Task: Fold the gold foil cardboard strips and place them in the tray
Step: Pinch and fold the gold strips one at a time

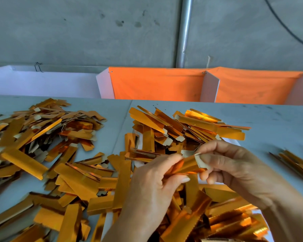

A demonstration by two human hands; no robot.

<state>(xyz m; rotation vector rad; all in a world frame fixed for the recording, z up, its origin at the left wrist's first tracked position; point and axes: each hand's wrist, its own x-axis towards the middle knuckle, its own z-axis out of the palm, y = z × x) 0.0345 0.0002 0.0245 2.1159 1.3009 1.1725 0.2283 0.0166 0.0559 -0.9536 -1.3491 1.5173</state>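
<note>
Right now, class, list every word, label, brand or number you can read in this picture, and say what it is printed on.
None can be read: the gold strip held between the left hand and right hand, the strips on the table, the orange cloth and the wall bear no writing.

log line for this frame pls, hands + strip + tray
left hand: grips strip | right hand: pinches strip's tab end | strip: held above tray, mid-fold | tray: heaped with strips

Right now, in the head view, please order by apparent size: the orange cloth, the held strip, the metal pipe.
1. orange cloth, largest by far.
2. metal pipe.
3. held strip, smallest, pinched by left hand and right hand, though nearest the camera.
</note>
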